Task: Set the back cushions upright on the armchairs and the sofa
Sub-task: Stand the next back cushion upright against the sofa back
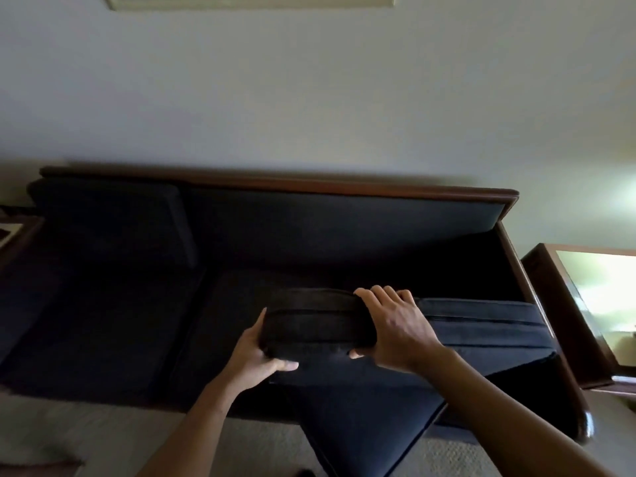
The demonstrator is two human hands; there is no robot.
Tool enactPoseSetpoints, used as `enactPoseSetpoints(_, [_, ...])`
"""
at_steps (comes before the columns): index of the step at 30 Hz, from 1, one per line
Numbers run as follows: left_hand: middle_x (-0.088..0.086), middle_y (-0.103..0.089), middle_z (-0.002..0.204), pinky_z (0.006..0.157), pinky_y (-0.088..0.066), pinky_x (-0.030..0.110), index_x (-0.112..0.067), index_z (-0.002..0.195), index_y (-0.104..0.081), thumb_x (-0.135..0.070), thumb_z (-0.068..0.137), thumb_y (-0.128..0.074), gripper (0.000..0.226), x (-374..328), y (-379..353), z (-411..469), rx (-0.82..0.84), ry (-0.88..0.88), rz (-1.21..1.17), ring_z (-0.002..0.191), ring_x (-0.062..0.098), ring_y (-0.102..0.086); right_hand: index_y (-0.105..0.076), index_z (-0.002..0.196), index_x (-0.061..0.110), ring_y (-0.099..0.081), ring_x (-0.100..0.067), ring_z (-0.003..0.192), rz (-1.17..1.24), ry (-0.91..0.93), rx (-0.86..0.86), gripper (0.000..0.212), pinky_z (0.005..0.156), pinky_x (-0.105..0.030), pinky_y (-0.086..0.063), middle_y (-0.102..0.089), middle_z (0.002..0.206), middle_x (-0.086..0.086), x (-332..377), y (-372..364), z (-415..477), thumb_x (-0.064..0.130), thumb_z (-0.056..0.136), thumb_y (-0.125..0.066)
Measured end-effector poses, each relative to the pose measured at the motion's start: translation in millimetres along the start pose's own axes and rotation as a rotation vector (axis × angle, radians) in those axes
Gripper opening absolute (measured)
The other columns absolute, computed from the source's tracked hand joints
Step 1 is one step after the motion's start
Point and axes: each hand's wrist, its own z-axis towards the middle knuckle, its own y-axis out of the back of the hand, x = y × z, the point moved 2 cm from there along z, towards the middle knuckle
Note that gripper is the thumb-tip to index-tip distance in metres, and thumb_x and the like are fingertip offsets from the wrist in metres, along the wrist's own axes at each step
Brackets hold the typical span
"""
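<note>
I can read no text, label, brand, number or sign anywhere here; every surface I see is unmarked.

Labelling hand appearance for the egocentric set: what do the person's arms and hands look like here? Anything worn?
Both the left hand and the right hand are bare: no gloves, rings, watch or bands show. Both forearms are uncovered as far as the bottom edge of the picture, with no sleeve in view. All five fingers show on the right hand; the left shows its thumb and some fingers. No markings show in this dim light.
</note>
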Motion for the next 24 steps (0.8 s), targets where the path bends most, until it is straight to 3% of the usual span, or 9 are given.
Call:
enactPoseSetpoints(4, [-0.011, -0.078, 0.106, 0.093, -0.062, 0.041, -0.041, 0.120, -0.061, -0.023, 0.054, -0.104, 0.080, -57.8, 24.8, -12.0, -0.055, -0.171, 0.053, 0.102, 0.011, -0.076, -0.049, 0.142, 0.020, -0.060, -0.021, 0.111, 0.133, -0.027, -0.199, 0.113, 0.100, -0.044, -0.049, -0.061, 0.121, 0.008, -17.9, 34.3, -16.0, 0.084, 0.054, -0.078])
enactPoseSetpoints(8, [-0.015, -0.074, 0.110, 0.095, -0.057, 0.034, -0.040, 0.125, -0.061, -0.040, 0.048, -0.103, 0.087, -137.4, 46.2, -20.9, -0.137, -0.370, 0.145, 0.106, 0.006, -0.072, -0.055, 0.141, 0.016, -0.061, -0.020, 0.116, 0.433, -0.160, -0.331, 0.117, 0.101, -0.040, -0.050, -0.064, 0.128, 0.004, -45.1, 77.8, -34.0, 0.076, 0.046, -0.086])
enactPoseSetpoints(11, [-0.022, -0.065, 0.124, 0.102, -0.048, 0.027, -0.038, 0.139, -0.057, -0.052, 0.055, -0.098, 0.094, -199.4, 46.2, -21.8, -0.119, -0.512, 0.312, 0.116, 0.002, -0.064, -0.050, 0.141, 0.026, -0.063, -0.008, 0.111, 0.681, -0.277, -0.327, 0.117, 0.094, -0.032, -0.050, -0.066, 0.124, 0.011, -65.2, 85.5, -53.7, 0.067, 0.040, -0.091])
enactPoseSetpoints(14, [-0.018, -0.058, 0.128, 0.104, -0.045, 0.033, -0.038, 0.147, -0.051, -0.061, 0.060, -0.091, 0.099, -241.0, 19.4, -11.9, -0.051, -0.595, 0.512, 0.116, 0.013, -0.061, -0.042, 0.142, 0.033, -0.064, -0.001, 0.111, 0.796, -0.346, -0.297, 0.116, 0.086, -0.023, -0.051, -0.066, 0.121, 0.016, -80.9, 69.9, -71.3, 0.058, 0.041, -0.095])
enactPoseSetpoints(18, [-0.005, -0.052, 0.137, 0.108, -0.038, 0.036, -0.032, 0.159, -0.040, -0.061, 0.071, -0.088, 0.104, -254.1, -42.0, -0.8, 0.020, -0.608, 0.789, 0.116, 0.025, -0.057, -0.025, 0.159, 0.031, -0.052, 0.008, 0.132, 0.864, -0.351, -0.278, 0.137, 0.099, -0.007, -0.044, -0.055, 0.147, 0.008, -93.9, 41.3, -90.7, 0.031, 0.047, -0.105])
enactPoseSetpoints(21, [0.000, -0.054, 0.140, 0.114, -0.036, 0.044, -0.027, 0.161, -0.037, -0.069, 0.069, -0.084, 0.111, -257.5, -78.7, 11.1, -0.021, -0.694, 0.877, 0.122, 0.025, -0.059, -0.016, 0.166, 0.030, -0.042, 0.001, 0.146, 0.953, -0.419, -0.406, 0.143, 0.115, -0.019, -0.039, -0.043, 0.161, 0.011, -102.2, 47.5, -103.8, 0.059, 0.052, -0.097])
enactPoseSetpoints(24, [0.004, -0.051, 0.145, 0.116, -0.035, 0.051, -0.020, 0.164, -0.031, -0.075, 0.071, -0.079, 0.118, -260.6, -97.3, 14.8, -0.009, -0.732, 0.969, 0.132, 0.028, -0.054, -0.029, 0.164, 0.021, -0.033, -0.012, 0.154, 0.638, -0.372, -0.498, 0.129, 0.123, -0.034, -0.032, -0.038, 0.165, 0.002, -109.8, 76.7, -99.1, 0.071, 0.059, -0.085])
